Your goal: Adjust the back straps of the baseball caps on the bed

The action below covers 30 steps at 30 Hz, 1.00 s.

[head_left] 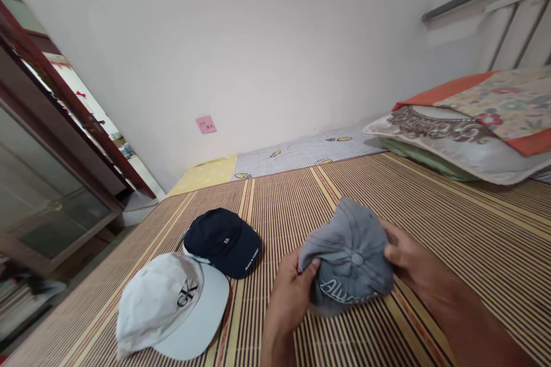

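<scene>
Two caps lie at the left on the striped mat [451, 223], and a grey cap [355, 246] is between the 2 hands of the person, above the front part of this mat. The left hand [289, 289] is closed on the left edge of the grey cap, with the thumb pressed on the top of the cloth and the other fingers mostly hidden below. The right hand [404, 252] is bent around the opposite side, and it also has hold of the cap; its fingertips go behind the cloth, so I cannot tell how far they close. The crown of the grey cap is soft and partly folded, its round top button looks toward the camera, and pale letters on its lower front are blurred. I cannot tell if its lower edge touches the mat. Well apart from the left hand, the white cap [150, 301] lies with dark letters on its front and its brim toward the right. Just behind it is the dark blue cap [217, 238], and the 2 caps are touching. Beyond the mat, a checked cloth [297, 152] and a yellow cloth [206, 175] lie along the wall [258, 40], which bears 1 pink note [206, 124]. At the far right there is a white pillow [512, 163], with a flowered cover [520, 97] on top.
</scene>
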Tool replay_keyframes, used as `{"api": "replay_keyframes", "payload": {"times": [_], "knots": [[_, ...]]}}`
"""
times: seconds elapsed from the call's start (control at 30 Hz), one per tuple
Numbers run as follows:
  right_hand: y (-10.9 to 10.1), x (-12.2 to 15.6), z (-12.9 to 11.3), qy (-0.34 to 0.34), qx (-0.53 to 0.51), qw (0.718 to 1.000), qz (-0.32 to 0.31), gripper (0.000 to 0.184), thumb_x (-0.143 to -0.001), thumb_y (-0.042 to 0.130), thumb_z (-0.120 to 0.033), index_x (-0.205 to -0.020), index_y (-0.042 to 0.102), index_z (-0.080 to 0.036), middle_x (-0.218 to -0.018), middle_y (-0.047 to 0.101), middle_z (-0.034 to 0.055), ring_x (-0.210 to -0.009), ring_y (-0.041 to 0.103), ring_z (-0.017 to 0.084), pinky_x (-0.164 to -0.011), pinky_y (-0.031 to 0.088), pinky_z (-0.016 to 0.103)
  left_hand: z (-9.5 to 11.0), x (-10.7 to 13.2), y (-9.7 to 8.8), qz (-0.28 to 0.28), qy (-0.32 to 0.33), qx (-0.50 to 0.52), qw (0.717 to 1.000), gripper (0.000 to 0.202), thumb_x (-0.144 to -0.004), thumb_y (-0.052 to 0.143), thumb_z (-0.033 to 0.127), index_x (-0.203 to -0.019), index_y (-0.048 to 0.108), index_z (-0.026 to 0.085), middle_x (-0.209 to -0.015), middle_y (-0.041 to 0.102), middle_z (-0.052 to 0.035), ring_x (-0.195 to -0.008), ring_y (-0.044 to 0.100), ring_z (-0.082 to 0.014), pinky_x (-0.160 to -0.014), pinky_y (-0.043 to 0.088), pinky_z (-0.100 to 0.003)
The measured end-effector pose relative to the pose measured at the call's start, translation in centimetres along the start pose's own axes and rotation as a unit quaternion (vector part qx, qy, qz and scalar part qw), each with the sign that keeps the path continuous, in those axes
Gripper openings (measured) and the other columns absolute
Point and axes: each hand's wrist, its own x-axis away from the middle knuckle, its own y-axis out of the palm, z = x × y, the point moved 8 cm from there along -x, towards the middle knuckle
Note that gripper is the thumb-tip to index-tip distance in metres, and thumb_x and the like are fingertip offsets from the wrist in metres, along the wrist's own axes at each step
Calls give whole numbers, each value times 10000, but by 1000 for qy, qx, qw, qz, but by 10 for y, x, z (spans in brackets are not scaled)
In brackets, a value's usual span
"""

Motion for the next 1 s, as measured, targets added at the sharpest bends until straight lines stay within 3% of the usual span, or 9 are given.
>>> {"api": "replay_keyframes", "payload": {"times": [0.07, 0.13, 0.23, 0.37, 0.53, 0.7, 0.83, 0.9, 1.0], "knots": [[15, 4, 2, 37, 10, 998, -51, 804, -500, 970, -686, -1132, 791, -222, -941, 838, 119, -903, 803, 354, -837, 676, 465, -2, 1, -6, 23, -5, 23, 999, 402, -884, 768, 515, -1102, 807, 179, -1059, 798, -84, -1016, 701, -279, -962, 506, -384], [21, 6, 5, 61, 30, 997, -45, 662, -541, 983, -617, -1046, 817, -223, -904, 842, 106, -845, 807, 328, -816, 679, 450, -3, 2, -12, 57, -13, 43, 997, 441, -849, 796, 551, -1072, 810, 171, -1008, 799, -78, -988, 701, -274, -931, 511, -369], [13, 3, 5, 55, 34, 997, 45, 494, -622, 943, -618, -886, 834, -214, -862, 843, 102, -794, 805, 300, -831, 677, 442, 3, 3, -10, 52, -14, 53, 997, 441, -834, 818, 530, -1084, 804, 167, -1002, 796, -76, -970, 694, -255, -885, 513, -336], [-11, 3, 8, 51, -14, 979, 198, 574, -505, 974, -655, -842, 826, -215, -847, 843, 104, -767, 802, 317, -817, 682, 470, 10, 5, 3, -20, -21, 14, 999, 435, -777, 860, 294, -1190, 764, 195, -1099, 776, -61, -1021, 674, -243, -903, 504, -318], [-15, 1, 3, 26, 16, 982, 186, 576, -568, 942, -676, -897, 818, -219, -923, 844, 121, -866, 801, 336, -851, 672, 472, 9, 2, -4, -18, 23, -35, 999, 218, -931, 665, 292, -1070, 794, 184, -919, 738, -28, -881, 632, -197, -834, 477, -290], [1, -6, -5, -45, 60, 994, 84, 549, -815, 811, -633, -1230, 744, -281, -1199, 798, 103, -1135, 741, 291, -1054, 581, 458, 20, 9, -78, 209, 99, 7, 973, 242, -913, 723, 352, -1094, 766, 197, -974, 752, -28, -1012, 676, -221, -937, 509, -300], [8, -7, 1, -25, 84, 996, 35, 474, -893, 741, -620, -1211, 742, -269, -1155, 786, 109, -1132, 731, 282, -1071, 561, 481, 3, 49, -160, 489, 25, 119, 864, 341, -921, 740, 402, -1200, 705, 209, -1138, 764, -82, -1109, 702, -272, -973, 563, -379], [14, -5, 5, -6, 90, 996, 10, 457, -907, 729, -613, -1188, 743, -254, -1110, 782, 110, -1068, 745, 276, -1026, 584, 477, -7, 66, -184, 559, -2, 147, 816, 410, -931, 736, 433, -1280, 672, 228, -1222, 743, -101, -1229, 667, -294, -1041, 551, -414], [26, -2, 12, 20, 103, 994, -39, 440, -923, 719, -593, -1179, 739, -236, -1061, 776, 101, -981, 755, 253, -968, 608, 458, -25, 74, -200, 582, -34, 204, 787, 405, -1011, 603, 429, -1374, 615, 252, -1403, 666, -127, -1405, 562, -300, -1157, 477, -499]]}}
